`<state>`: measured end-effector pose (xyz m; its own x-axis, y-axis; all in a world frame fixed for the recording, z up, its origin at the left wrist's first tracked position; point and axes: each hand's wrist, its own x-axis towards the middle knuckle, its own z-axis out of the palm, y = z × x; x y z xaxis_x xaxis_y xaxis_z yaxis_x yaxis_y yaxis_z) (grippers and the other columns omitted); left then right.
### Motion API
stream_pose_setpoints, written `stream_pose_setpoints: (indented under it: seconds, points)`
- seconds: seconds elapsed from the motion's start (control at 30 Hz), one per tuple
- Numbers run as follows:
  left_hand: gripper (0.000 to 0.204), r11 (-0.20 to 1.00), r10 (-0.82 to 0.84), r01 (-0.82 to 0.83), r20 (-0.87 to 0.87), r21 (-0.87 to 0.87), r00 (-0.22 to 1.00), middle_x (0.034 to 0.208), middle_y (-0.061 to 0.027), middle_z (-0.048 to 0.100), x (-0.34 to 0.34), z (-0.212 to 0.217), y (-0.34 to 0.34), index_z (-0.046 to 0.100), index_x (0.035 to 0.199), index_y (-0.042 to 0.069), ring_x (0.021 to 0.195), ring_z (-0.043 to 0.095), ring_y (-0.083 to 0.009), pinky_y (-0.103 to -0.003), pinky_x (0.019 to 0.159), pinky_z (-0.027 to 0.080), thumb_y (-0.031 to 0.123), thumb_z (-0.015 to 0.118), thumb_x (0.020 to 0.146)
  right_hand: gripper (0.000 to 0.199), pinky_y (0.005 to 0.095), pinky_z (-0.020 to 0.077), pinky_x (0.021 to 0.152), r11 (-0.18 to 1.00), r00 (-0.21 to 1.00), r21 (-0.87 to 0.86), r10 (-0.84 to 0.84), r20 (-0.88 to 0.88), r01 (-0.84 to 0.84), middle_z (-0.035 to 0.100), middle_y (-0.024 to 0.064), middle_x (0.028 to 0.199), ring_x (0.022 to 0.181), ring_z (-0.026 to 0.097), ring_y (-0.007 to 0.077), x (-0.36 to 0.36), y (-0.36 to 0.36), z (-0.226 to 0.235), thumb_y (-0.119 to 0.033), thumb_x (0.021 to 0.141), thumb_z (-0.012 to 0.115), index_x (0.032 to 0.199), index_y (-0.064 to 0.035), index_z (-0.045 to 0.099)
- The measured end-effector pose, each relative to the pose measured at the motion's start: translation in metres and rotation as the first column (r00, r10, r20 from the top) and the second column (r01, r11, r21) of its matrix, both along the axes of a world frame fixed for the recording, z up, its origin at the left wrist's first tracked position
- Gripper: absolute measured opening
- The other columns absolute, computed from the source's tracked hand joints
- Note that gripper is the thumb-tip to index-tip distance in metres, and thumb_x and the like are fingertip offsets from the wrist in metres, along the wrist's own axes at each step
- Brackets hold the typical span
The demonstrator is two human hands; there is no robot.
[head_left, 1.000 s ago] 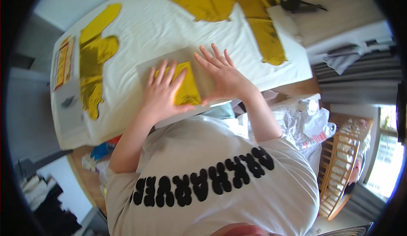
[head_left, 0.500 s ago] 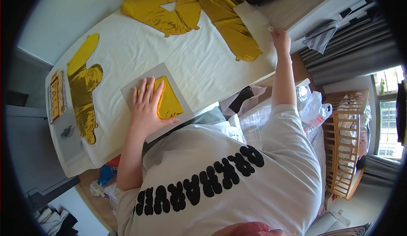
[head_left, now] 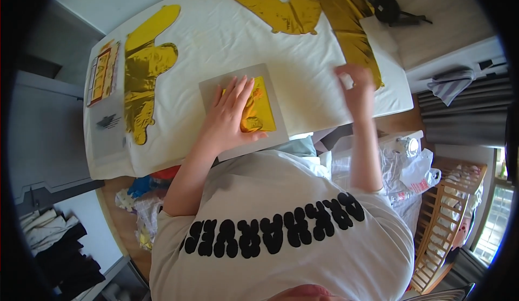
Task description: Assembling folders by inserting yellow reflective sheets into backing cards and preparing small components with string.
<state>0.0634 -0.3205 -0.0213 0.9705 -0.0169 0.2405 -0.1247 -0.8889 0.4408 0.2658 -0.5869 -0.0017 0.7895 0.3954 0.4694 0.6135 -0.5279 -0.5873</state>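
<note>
My left hand point(head_left: 232, 109) lies flat, fingers stretched out, on a folded yellow-gold foil sheet point(head_left: 265, 109). That sheet rests on a grey square board point(head_left: 259, 144) at the table's near edge, and my palm hides part of both. Further right, my right hand point(head_left: 359, 87) is raised over the table, slightly blurred, with its fingers curled into a pinch. A whitish spot shows at its fingertips, too small to make out. Close behind it lies the long strip of a flat gold foil balloon point(head_left: 357, 36).
Another flat gold foil balloon point(head_left: 143, 85) lies on the white-covered table point(head_left: 200, 41), left of the board. Beside it are a printed package point(head_left: 102, 74) and a clear bag point(head_left: 108, 133). A black device point(head_left: 386, 9) stands at the far right; a wooden crib point(head_left: 446, 220) is nearer.
My right hand has come in from the table's right edge toward the board, its elbow bending. My left hand stays on the folded foil. The view has shifted, moving the table leftward objects right.
</note>
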Motion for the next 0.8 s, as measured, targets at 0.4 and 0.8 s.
stream_pose_setpoints:
  seconds: [0.4, 0.8]
  points:
    - [0.115, 0.999, -0.029, 0.029, 0.032, -0.027, 0.999, 0.156, -0.0194, 0.029, 0.0, -0.008, 0.009, 0.02, 0.153, 0.006, 0.144, 0.027, -0.0417, -0.062, 0.115, 0.017, 0.079, 0.058, 0.073, 0.038, 0.0433, 0.0418, 0.102, 0.753, 0.768, -0.228, 0.639, 0.032, -0.617, 0.067, 0.0072, 0.113, 0.122, 0.052, 0.0291, -0.103, 0.079, -0.009, -0.004, 0.071, 0.071, 0.109, -0.008, 0.069]
    - [0.112, 0.973, 0.023, -0.017, -0.023, 0.23, 0.999, 0.154, -0.0193, 0.033, 0.0, -0.006, -0.003, 0.037, 0.148, 0.007, 0.144, 0.027, -0.0376, -0.06, 0.115, 0.021, 0.075, 0.07, 0.065, 0.04, 0.0494, 0.0348, 0.109, 0.807, 0.82, -0.144, 0.555, -0.141, -0.572, 0.061, 0.0092, 0.131, 0.129, 0.049, 0.0346, -0.082, 0.068, 0.006, -0.017, 0.084, 0.072, 0.122, -0.0083, 0.065]
